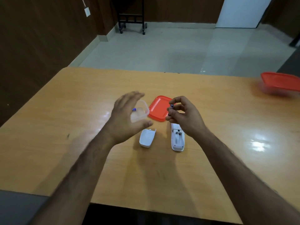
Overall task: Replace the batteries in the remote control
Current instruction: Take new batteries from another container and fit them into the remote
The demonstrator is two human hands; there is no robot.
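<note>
The right hand [183, 117] pinches a small battery [171, 108] upright in its fingertips above the remote [177, 138], which lies back-up on the table [65, 120], compartment open. The left hand [128, 117] hovers open, holding nothing. The battery looks light, hard and smooth, probably best held at mid-body.

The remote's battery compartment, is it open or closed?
Open: the remote lies with bare contacts showing, and its cover lies apart on the table.

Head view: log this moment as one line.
right hand pinches battery above remote | left hand open over clear container | battery cover off, on table
</note>
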